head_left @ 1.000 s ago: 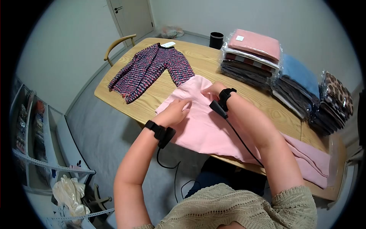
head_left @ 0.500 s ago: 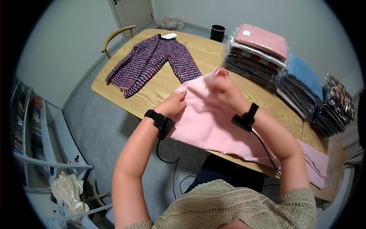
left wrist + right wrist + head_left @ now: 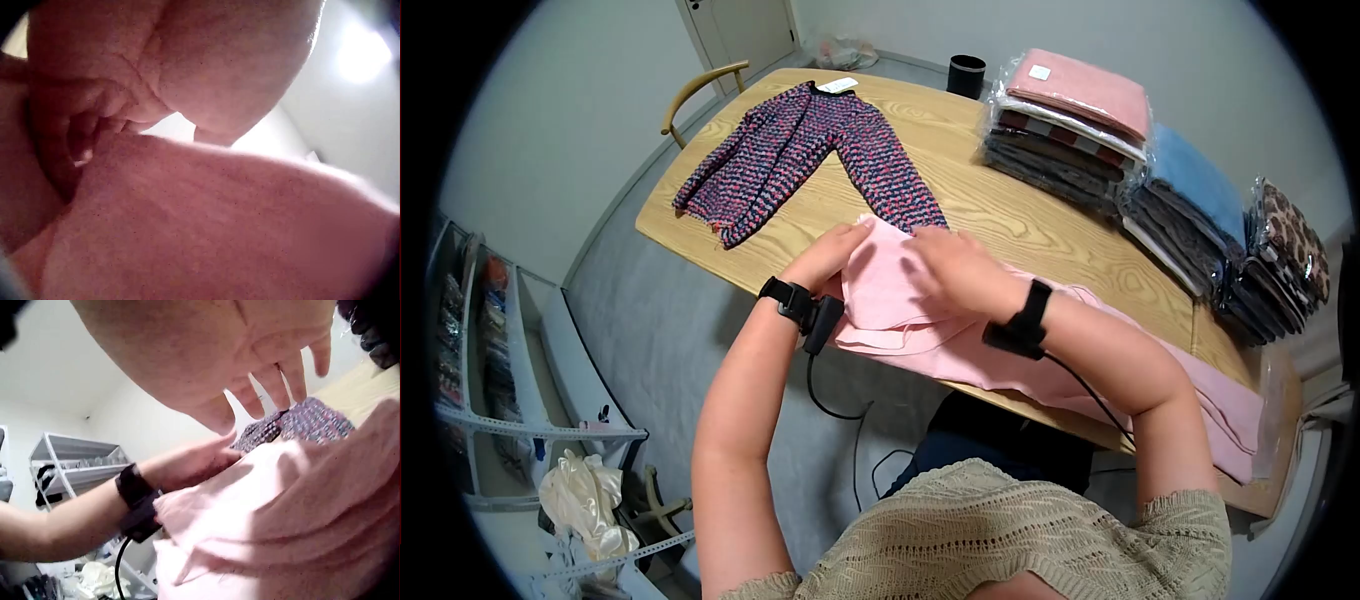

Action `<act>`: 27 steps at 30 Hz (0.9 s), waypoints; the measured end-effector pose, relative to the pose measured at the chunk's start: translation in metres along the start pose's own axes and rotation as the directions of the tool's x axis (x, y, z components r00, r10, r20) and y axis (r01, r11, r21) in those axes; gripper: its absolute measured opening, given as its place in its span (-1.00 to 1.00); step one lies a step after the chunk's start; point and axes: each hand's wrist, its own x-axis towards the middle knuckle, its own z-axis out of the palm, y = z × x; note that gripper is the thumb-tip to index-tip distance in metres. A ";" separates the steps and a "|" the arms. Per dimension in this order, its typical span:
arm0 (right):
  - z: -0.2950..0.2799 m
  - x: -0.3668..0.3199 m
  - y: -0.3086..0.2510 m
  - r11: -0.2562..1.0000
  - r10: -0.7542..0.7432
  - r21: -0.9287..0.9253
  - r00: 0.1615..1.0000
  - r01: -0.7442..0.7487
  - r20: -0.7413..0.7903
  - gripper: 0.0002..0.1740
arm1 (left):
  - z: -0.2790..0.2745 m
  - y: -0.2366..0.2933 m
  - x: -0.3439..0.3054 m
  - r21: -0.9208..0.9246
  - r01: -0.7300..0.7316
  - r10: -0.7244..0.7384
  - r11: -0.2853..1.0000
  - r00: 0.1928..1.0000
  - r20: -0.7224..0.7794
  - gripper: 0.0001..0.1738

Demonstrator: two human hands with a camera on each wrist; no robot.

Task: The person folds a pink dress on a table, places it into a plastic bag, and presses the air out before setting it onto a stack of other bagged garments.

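Note:
A pink garment (image 3: 880,285) lies along the table's near side, its left part folded over on itself. At its left end my left hand (image 3: 825,255) holds the folded edge; in the left wrist view curled fingers (image 3: 78,147) press against the cloth, with the thumb on the other side. Over the folded part my right hand (image 3: 960,270) is spread, slightly blurred. The right wrist view shows its straight fingers (image 3: 272,384) just above the pink cloth. Beyond the hands lies a navy-and-pink knit cardigan (image 3: 785,150) with a white tag; the pink fold reaches its sleeve end.
Stacks of plastic-bagged folded clothes stand at the table's right: a pink-topped pile (image 3: 1080,95), a blue-topped pile (image 3: 1195,190) and a leopard-print one (image 3: 1290,235). A wooden chair (image 3: 690,100) stands at the far left, shelving (image 3: 490,360) beside the near left.
My right hand lifted the garment's far edge and brought it over toward me; its fingers are now spread above the fold. My left hand moved slightly left to the garment's end.

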 end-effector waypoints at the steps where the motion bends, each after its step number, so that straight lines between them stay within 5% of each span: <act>1: 0.015 -0.006 -0.007 0.986 -0.057 -0.155 0.998 0.060 0.020 -0.44 | 0.001 0.002 -0.003 0.134 -0.001 0.010 0.991 0.997 -0.072 -0.54; 3: 0.041 -0.017 -0.019 0.995 0.024 -0.100 0.968 0.001 0.251 -0.33 | -0.010 -0.019 0.008 0.296 -0.093 0.110 0.951 0.993 -0.040 -0.47; 5: 0.054 -0.034 -0.020 0.996 -0.020 -0.086 0.982 0.036 0.190 -0.34 | -0.007 -0.025 0.005 0.453 -0.166 0.237 0.876 0.966 -0.104 -0.40; 7: 0.032 -0.030 -0.027 0.989 -0.096 0.137 0.935 0.052 0.340 -0.36 | -0.016 -0.037 0.014 0.525 -0.196 0.300 0.828 0.946 -0.120 -0.34; 9: 0.021 -0.039 -0.019 0.993 -0.103 0.071 0.980 0.092 0.168 -0.40 | -0.027 -0.044 0.013 0.514 -0.272 0.394 0.813 0.908 -0.142 -0.34; 10: 0.013 -0.046 -0.020 0.999 -0.027 -0.025 0.996 0.029 0.089 -0.40 | -0.035 -0.042 0.007 0.372 -0.266 0.367 0.889 0.900 -0.233 -0.35; 11: 0.011 -0.053 -0.019 0.993 0.041 -0.113 0.999 -0.040 0.001 -0.40 | -0.045 -0.039 0.001 0.437 -0.266 0.420 0.859 0.855 -0.306 -0.43; 13: 0.015 -0.070 -0.022 0.983 0.068 -0.165 0.997 -0.074 -0.042 -0.42 | -0.069 -0.047 -0.012 0.602 -0.246 0.519 0.760 0.787 -0.334 -0.51; 15: 0.031 -0.082 -0.032 0.977 0.129 -0.168 0.991 -0.131 -0.026 -0.35 | -0.072 -0.058 -0.027 0.650 -0.217 0.517 0.728 0.796 -0.313 -0.51; 17: 0.053 -0.086 -0.045 0.963 0.169 -0.209 0.986 -0.167 -0.010 -0.30 | -0.053 -0.064 -0.042 0.687 -0.024 0.355 0.727 0.868 -0.346 -0.40; 18: 0.064 -0.087 -0.049 0.969 0.148 -0.197 0.988 -0.151 -0.034 -0.28 | -0.039 -0.060 -0.050 0.780 -0.021 0.423 0.626 0.849 -0.317 -0.33; 19: 0.073 -0.086 -0.056 0.964 0.170 -0.195 0.983 -0.180 -0.065 -0.25 | -0.024 -0.054 -0.056 0.678 -0.073 0.371 0.732 0.877 -0.307 -0.35; 22: 0.089 -0.083 -0.068 0.952 0.221 -0.171 0.957 -0.254 -0.189 -0.16 | -0.004 -0.063 -0.051 0.723 -0.210 0.493 0.658 0.846 -0.204 -0.34; 25: 0.090 -0.086 -0.067 0.940 0.216 -0.229 0.961 -0.252 -0.171 -0.11 | 0.003 -0.068 -0.038 0.668 -0.001 0.403 0.744 0.799 -0.446 -0.25; 27: 0.088 -0.087 -0.065 0.935 0.219 -0.253 0.965 -0.250 -0.146 -0.11 | -0.005 -0.072 -0.029 0.575 -0.121 0.432 0.809 0.786 -0.443 -0.30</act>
